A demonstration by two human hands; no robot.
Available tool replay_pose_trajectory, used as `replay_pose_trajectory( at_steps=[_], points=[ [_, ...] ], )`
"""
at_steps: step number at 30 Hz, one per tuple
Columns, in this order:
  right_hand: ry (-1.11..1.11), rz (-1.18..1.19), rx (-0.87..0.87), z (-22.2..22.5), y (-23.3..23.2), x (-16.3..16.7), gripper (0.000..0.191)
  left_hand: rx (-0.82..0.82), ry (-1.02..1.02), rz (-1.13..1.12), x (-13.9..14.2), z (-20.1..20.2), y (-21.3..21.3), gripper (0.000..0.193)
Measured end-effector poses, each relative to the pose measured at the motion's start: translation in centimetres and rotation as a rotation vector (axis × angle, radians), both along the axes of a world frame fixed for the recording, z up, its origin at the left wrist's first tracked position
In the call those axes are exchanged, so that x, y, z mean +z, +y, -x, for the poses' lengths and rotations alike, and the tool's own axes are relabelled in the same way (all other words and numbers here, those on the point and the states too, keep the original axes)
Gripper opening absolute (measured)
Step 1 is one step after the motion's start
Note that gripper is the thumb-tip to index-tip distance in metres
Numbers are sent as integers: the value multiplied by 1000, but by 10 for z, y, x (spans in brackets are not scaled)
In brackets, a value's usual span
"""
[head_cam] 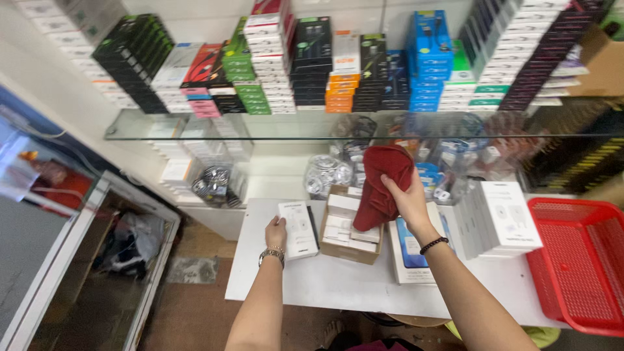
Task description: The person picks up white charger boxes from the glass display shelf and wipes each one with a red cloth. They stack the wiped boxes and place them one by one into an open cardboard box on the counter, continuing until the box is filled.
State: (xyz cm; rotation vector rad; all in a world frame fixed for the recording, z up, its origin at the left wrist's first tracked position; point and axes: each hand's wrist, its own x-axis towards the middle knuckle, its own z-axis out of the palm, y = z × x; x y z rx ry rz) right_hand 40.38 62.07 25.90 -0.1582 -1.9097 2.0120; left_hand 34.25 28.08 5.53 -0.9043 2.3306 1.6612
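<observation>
Red cloth [383,185] bunched in my right hand [408,201], fingers closed round it, above the cardboard box [348,227] — left hand [275,232] rests flat on a white box [298,229], just left of it, long axis running away from me.

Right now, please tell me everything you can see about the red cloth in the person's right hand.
The red cloth is dark red, soft and thick-looking, like a towel or fleece rag. It is bunched, not folded flat: its upper part forms a rounded lump and the rest hangs down in loose folds. The right hand grips it from the side, lifted above the open cardboard box of small white packages on the white table. Whether its lower end touches those packages cannot be told. No print or label shows on it.
</observation>
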Motion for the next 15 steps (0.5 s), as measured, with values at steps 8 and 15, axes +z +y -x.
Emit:
replay_pose_trajectory(
  at_steps=[8,15],
  points=[
    [-135,-714,-592,-55,151,3,65,40,662,398,95,-9,121,48],
    [-699,-1006,-520,-90,225,-28,96,-351,873,114,172,-52,251,46]
  ],
)
